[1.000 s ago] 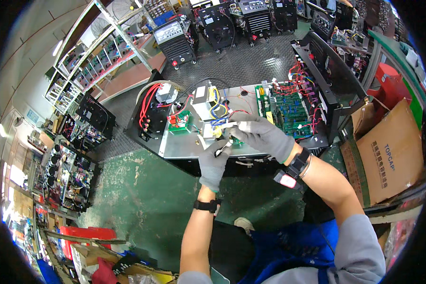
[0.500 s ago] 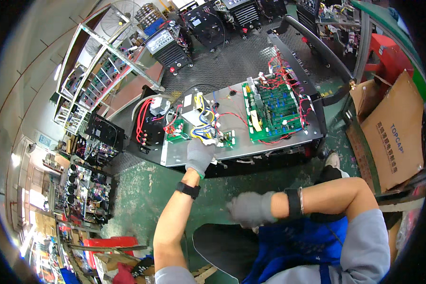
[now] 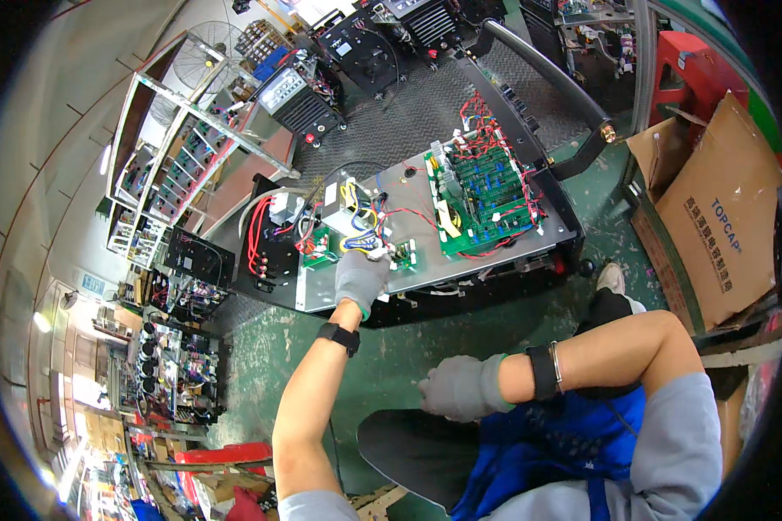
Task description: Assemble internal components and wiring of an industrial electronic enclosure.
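wire bundle point(image 3: 362, 240), blue and yellow, lies on the plate point(image 3: 430, 271) beside the silver block point(image 3: 333, 198). left hand point(image 3: 361, 276) is at its near end; fingertips hidden, cannot tell if clamped. small board point(image 3: 403, 254) sits just right of it.

progress, judged: boards look mounted, big board point(image 3: 485, 200) largely wired; bundle connection unconfirmed, unit point(image 3: 487, 293) top open.

right hand point(image 3: 460, 388) is over the lap, fingers curled under, any grip unseen.

room: bare plate between small and big boards; near edge passes under left wrist; handle point(image 3: 547, 75) bounds the right; floor point(image 3: 391, 356) between unit and knee point(image 3: 413, 447).
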`<control>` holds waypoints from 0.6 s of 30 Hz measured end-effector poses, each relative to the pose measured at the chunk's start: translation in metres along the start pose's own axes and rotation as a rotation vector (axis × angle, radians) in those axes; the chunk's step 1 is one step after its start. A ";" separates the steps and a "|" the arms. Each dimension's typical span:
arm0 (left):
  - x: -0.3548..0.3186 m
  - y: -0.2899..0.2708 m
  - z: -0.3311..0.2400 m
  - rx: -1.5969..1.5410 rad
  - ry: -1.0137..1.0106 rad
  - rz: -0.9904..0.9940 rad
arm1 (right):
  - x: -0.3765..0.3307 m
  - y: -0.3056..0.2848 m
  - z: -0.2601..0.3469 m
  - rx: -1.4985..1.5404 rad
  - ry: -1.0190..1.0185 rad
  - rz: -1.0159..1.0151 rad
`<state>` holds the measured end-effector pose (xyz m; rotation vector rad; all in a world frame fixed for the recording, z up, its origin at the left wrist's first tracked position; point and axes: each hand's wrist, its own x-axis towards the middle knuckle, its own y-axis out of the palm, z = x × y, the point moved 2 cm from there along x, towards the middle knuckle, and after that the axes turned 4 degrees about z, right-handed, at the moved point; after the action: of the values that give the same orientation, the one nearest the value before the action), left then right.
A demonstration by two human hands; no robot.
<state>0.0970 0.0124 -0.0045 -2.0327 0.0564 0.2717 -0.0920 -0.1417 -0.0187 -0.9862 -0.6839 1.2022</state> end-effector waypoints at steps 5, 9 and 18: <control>-0.009 -0.002 -0.034 0.418 0.057 -0.096 | -0.008 -0.003 -0.004 -0.003 -0.013 -0.064; -0.006 -0.006 -0.034 0.304 0.022 0.041 | -0.013 -0.009 -0.001 -0.019 -0.004 0.010; 0.004 -0.010 -0.011 0.076 0.117 0.222 | -0.021 -0.010 -0.004 -0.007 0.020 -0.014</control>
<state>0.1039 0.0077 0.0080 -1.9666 0.3614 0.2841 -0.0894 -0.1632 -0.0096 -0.9965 -0.6786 1.1770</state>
